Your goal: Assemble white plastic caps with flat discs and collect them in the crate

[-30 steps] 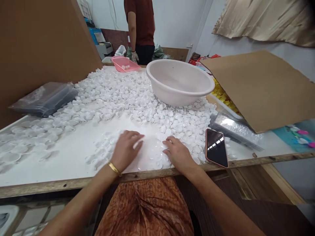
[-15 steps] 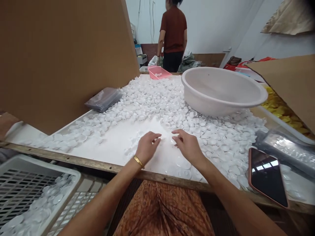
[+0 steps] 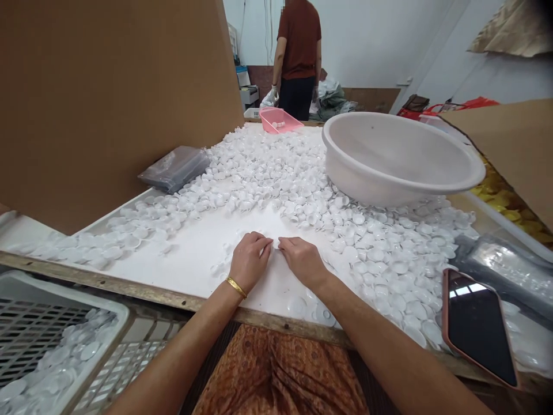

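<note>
My left hand (image 3: 251, 256), with a gold bracelet on the wrist, has its thumb and fingers pinched together just above the white tabletop (image 3: 190, 259). Facing it, fingertips almost meeting, is my right hand (image 3: 302, 260), also closed in a pinch. Something small and white may sit between the fingertips, but it blends with the table. Small white plastic cup-like pieces (image 3: 276, 167) are spread thickly beyond both hands. A few more lie beside my left hand, and several clear round pieces (image 3: 309, 308) rest by the front edge.
A large white basin (image 3: 401, 155) stands on the pieces at right. Near it are a phone (image 3: 479, 325) and plastic bags (image 3: 510, 271). Left are a cardboard sheet (image 3: 116, 104), a packet (image 3: 177, 167) and a crate (image 3: 116, 340). A pink scoop (image 3: 279, 121) and a person (image 3: 299, 57) are at the back.
My view has swung left, bringing the crate into sight. Both hands were apart with loose fingers; now they have come together, each closed in a pinch.
</note>
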Available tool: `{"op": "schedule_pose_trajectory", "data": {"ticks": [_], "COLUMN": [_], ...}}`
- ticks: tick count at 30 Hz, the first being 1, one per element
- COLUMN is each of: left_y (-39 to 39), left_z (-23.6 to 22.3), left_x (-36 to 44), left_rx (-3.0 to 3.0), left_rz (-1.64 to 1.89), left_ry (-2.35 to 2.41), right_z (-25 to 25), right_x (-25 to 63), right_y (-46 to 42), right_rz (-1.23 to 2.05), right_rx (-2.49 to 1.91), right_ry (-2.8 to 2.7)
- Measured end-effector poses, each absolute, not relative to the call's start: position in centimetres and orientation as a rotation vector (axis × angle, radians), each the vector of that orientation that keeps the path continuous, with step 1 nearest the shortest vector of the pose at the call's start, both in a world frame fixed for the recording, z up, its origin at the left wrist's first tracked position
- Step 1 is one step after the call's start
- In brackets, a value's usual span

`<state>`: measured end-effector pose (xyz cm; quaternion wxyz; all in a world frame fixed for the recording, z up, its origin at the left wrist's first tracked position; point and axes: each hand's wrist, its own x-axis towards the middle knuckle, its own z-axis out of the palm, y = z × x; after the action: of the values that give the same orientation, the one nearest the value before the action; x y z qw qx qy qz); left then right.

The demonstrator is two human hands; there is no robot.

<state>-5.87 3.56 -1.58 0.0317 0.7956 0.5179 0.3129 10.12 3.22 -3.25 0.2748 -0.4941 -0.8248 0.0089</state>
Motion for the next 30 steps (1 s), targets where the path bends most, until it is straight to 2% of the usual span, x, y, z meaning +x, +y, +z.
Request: {"op": "schedule_pose_trajectory", "data": {"ticks": [9, 19, 24, 30], "left_y": [3.1, 2.6, 2.8, 3.8], "left_z": [-1.5, -0.7, -0.7, -0.2], "left_x": [-6.0, -5.3, -5.1, -5.4], "left_rx": [2.608, 2.93, 3.125, 3.329], "left_rz": [0.93, 0.618, 0.374, 0.515], "left_ry": [1.501, 1.4, 1.238, 0.975], "right_z": [-3.6, -3.5, -3.3, -2.3], "right_x": [10.4, 10.8, 10.7, 11.0], "right_y": [3.0, 2.6, 2.5, 2.4], "right_rz": [0.052, -0.12, -0.069, -0.111], "right_rx": [-1.249, -1.128, -1.17, -1.207], "right_ry": [-2.253, -2.356, -2.351, -2.467]}}
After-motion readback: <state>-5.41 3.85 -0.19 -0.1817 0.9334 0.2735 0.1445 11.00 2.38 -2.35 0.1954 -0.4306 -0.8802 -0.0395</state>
